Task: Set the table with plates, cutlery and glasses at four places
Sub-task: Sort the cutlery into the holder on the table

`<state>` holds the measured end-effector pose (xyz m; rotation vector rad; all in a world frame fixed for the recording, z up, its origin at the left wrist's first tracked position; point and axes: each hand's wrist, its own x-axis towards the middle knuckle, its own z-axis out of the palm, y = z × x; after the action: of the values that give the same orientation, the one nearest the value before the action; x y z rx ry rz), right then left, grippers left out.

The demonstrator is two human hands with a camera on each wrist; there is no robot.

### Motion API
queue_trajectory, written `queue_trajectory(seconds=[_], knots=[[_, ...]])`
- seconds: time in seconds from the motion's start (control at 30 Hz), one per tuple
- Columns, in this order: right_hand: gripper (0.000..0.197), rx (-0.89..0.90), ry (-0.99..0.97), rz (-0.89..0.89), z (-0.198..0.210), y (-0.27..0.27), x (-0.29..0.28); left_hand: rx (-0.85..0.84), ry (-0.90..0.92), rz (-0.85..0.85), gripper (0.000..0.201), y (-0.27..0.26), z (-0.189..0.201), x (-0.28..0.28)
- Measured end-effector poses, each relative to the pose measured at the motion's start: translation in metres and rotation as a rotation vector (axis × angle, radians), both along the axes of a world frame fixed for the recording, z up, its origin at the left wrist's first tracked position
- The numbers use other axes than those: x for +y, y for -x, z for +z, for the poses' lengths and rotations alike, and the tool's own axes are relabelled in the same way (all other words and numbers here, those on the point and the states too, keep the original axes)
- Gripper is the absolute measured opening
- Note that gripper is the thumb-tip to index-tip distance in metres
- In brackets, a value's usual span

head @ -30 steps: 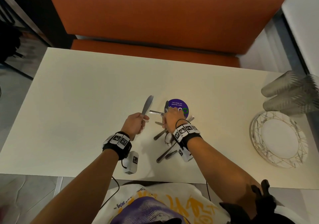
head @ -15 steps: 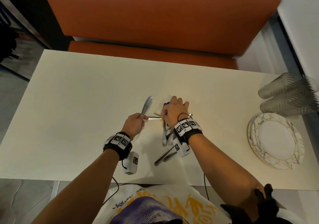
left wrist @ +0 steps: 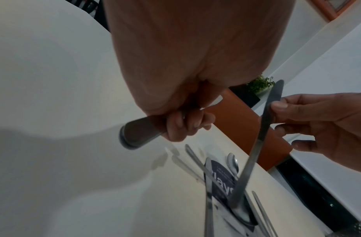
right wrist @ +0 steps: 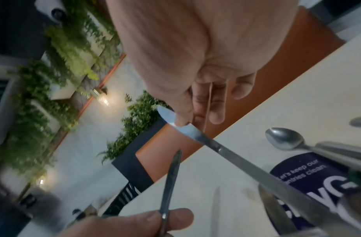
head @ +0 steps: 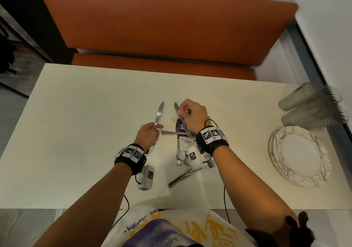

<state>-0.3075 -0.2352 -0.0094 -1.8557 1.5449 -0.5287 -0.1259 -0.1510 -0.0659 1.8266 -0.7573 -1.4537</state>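
Note:
My left hand [head: 154, 128] grips a table knife [head: 159, 113] by its handle, blade pointing away from me; the handle end [left wrist: 138, 133] sticks out under the curled fingers. My right hand [head: 183, 111] pinches a second knife [head: 177, 109] by its blade between thumb and fingertips [right wrist: 180, 122]; its handle slants down toward the pile. The cutlery pile [head: 179, 154] of spoons and forks lies on the cream table [head: 85, 113] below my right wrist. Stacked plates [head: 299, 156] and lying glasses [head: 312, 109] are at the table's right end.
A round purple sticker [head: 181, 127] is on the table under the pile. An orange bench [head: 162, 27] runs along the far side. A white wall borders the right. Bare tabletop stretches left of my hands.
My right hand has risen from the pile, pinching a second knife by the blade and lifting it beside the first. My left hand keeps its knife almost still.

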Motion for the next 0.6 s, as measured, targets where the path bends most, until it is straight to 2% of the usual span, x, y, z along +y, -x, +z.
queue_trajectory(seconds=[0.17, 0.33, 0.47, 0.6], knots=[[0.009, -0.275, -0.035, -0.228, 0.017, -0.003, -0.003, -0.017, 0.083, -0.023, 0.035, 0.003, 0.012, -0.013], [0.010, -0.441, -0.224, -0.324, 0.014, -0.013, 0.001, 0.107, 0.082, -0.028, 0.034, 0.008, 0.026, -0.019], [0.010, -0.444, -0.267, -0.388, 0.005, -0.020, 0.005, 0.250, 0.065, -0.079, 0.034, 0.021, 0.043, -0.016], [0.014, -0.435, -0.293, -0.348, -0.001, -0.022, 0.011, 0.338, 0.024, -0.072, 0.035, 0.027, 0.043, -0.014]])
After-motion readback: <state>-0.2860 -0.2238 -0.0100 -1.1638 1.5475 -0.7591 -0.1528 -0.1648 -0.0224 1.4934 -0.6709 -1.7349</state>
